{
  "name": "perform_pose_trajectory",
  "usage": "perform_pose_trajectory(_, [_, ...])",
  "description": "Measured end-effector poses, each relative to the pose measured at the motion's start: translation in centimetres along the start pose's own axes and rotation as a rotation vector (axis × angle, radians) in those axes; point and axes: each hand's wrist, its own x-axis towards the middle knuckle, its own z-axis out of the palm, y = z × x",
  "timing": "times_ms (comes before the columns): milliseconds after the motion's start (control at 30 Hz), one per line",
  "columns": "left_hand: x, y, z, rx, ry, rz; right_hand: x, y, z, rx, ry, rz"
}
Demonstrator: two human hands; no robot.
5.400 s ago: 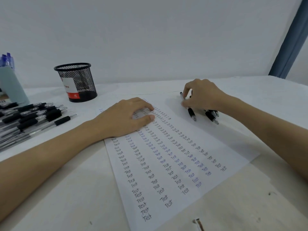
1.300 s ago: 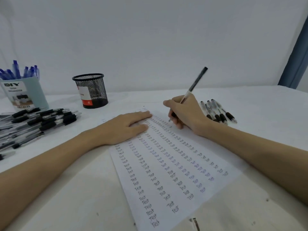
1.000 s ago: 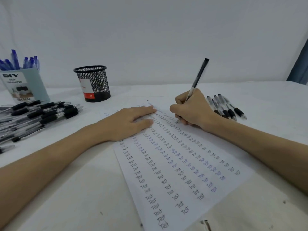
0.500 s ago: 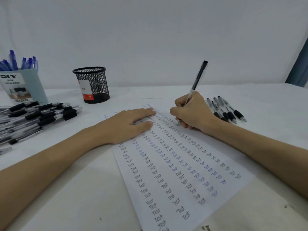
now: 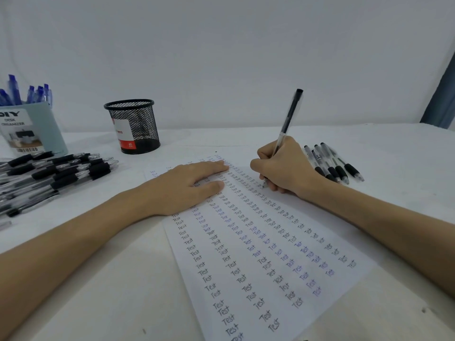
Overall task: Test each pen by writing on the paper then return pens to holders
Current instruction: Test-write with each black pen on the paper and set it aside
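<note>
A white sheet of paper (image 5: 258, 254) covered in columns of the word "Test" lies in front of me. My left hand (image 5: 187, 185) rests flat on its upper left part, fingers straight. My right hand (image 5: 283, 168) grips a black pen (image 5: 289, 116) upright, its tip touching the paper near the top of a right-hand column. Several black pens (image 5: 332, 166) lie just right of that hand. A big pile of black pens (image 5: 56, 172) lies at the left. A black mesh holder (image 5: 134, 126) stands behind the paper, and a light blue holder (image 5: 32, 131) with blue pens stands far left.
The white table (image 5: 394, 156) runs back to a plain wall. A blue curtain edge (image 5: 440, 94) hangs at the far right. A small dark object shows at the table's lower right (image 5: 424, 310).
My right hand picked one pen from the group at the right, brought it to the paper and is writing, shifting slightly down the column. My left hand stays pressed on the paper.
</note>
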Motion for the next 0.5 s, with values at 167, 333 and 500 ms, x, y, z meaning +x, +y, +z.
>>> perform_pose_trajectory(167, [-0.09,0.11,-0.01,-0.005,0.006,-0.001,0.09,0.06,-0.13,0.01,0.03,0.004])
perform_pose_trajectory(333, [-0.11,0.15,-0.02,-0.006,0.003,0.003,0.06,0.04,-0.02,-0.003,0.018,0.005])
perform_pose_trajectory(500, [-0.01,0.02,0.03,-0.01,0.009,0.005,0.09,0.06,-0.21,0.018,0.027,0.022])
